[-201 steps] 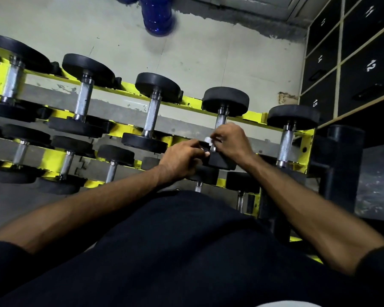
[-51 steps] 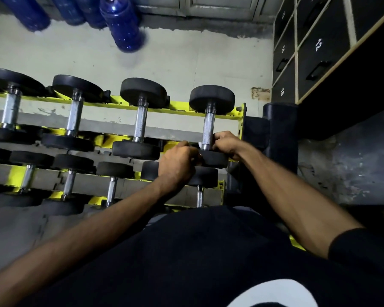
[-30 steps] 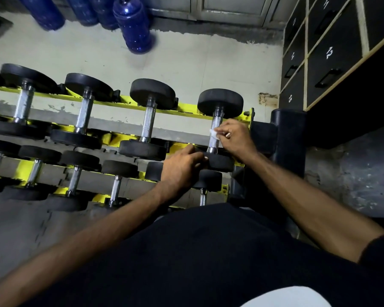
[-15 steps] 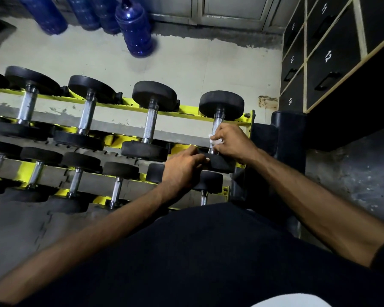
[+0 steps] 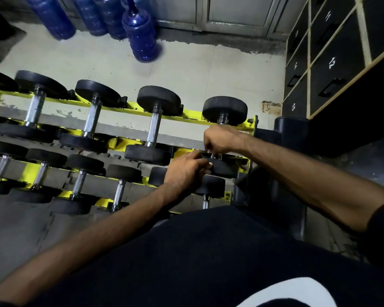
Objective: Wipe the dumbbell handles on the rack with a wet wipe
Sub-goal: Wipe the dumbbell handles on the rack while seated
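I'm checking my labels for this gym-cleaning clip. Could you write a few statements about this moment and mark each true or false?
1. The right hand grips the handle of the rightmost dumbbell on the top tier. True.
2. The left hand hangs clear of the rack. False: its fingers curl over that dumbbell's near head.
3. Blue water jugs stand on the floor beyond the rack. True.
4. The rack's frame is red. False: it is yellow.
5. The numbered lockers are on the left of the view. False: they are on the right.
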`<state>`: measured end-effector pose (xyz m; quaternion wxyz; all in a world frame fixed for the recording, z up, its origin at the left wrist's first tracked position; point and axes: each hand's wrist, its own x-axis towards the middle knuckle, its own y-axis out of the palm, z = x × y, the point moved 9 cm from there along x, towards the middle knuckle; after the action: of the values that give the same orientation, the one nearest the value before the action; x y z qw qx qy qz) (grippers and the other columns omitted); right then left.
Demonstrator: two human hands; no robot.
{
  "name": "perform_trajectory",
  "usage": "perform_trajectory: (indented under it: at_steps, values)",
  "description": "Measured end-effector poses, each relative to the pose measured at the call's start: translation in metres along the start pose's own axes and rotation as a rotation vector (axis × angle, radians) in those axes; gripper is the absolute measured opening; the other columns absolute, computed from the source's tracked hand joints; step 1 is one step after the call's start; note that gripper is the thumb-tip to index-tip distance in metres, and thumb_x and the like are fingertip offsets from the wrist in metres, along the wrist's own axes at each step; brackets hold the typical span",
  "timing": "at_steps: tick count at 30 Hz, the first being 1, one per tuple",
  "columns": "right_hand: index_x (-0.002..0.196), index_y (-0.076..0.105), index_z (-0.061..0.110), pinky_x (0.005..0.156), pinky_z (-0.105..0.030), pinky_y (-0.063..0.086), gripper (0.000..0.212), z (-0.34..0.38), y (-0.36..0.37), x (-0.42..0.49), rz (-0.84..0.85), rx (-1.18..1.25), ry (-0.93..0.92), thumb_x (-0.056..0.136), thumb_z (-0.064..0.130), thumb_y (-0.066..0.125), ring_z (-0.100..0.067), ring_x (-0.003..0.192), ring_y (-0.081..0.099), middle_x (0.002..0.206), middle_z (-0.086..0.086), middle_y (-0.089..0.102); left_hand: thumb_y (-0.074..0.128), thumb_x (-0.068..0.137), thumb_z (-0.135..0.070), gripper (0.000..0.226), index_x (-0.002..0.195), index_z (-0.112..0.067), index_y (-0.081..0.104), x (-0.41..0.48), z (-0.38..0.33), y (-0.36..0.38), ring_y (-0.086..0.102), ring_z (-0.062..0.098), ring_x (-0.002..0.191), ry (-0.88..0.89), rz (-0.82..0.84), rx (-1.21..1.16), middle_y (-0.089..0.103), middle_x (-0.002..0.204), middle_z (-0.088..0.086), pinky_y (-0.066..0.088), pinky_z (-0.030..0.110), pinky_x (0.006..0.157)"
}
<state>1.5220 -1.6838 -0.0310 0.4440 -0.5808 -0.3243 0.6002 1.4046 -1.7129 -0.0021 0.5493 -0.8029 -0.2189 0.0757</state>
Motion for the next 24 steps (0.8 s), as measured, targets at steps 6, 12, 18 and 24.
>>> perform_trajectory:
  at_steps: [6, 12, 18, 24]
  values:
    - [0.098, 0.075, 0.014, 0.062, -0.028, 0.047, 0.017, 0.002, -0.007, -0.002, -0.067, -0.012, 0.053, 0.084, 0.008, 0.067, -0.029, 0.084, 0.065, 0.095, -0.011, 0.069, 0.073, 0.088, -0.033, 0.011, 0.095, -0.025, 0.076, 0.001, 0.002, 0.000, 0.061, 0.020, 0.078, -0.027, 0.013, -0.019, 0.060, 0.090, -0.003, 0.036, 0.025, 0.058]
    - [0.086, 0.074, 0.014, 0.068, -0.028, 0.051, 0.009, -0.051, -0.007, -0.032, -0.434, 0.501, 0.232, 0.080, 0.011, 0.069, -0.018, 0.081, 0.066, 0.084, 0.001, 0.070, 0.075, 0.086, -0.028, 0.011, 0.096, -0.025, 0.076, 0.005, -0.001, -0.004, 0.063, 0.022, 0.084, -0.021, 0.021, -0.041, 0.063, 0.094, -0.002, 0.049, 0.030, 0.056]
    - [0.090, 0.075, 0.021, 0.062, -0.022, 0.051, 0.021, -0.068, 0.052, -0.062, -0.450, 0.994, 0.426, 0.075, 0.006, 0.078, -0.011, 0.067, 0.061, 0.074, 0.005, 0.067, 0.077, 0.083, -0.022, 0.016, 0.098, -0.028, 0.073, 0.008, 0.002, 0.001, 0.062, 0.022, 0.087, -0.027, 0.058, -0.017, 0.060, 0.095, -0.005, 0.055, 0.037, 0.057]
    - [0.100, 0.072, -0.003, 0.065, -0.026, 0.061, 0.020, -0.087, 0.053, -0.061, -0.652, 1.484, 0.706, 0.081, -0.011, 0.072, -0.013, 0.070, 0.069, 0.094, -0.012, 0.072, 0.076, 0.086, -0.025, 0.010, 0.095, -0.029, 0.073, 0.006, 0.002, 0.001, 0.063, 0.021, 0.084, -0.023, 0.024, -0.029, 0.061, 0.094, -0.006, 0.055, 0.036, 0.055]
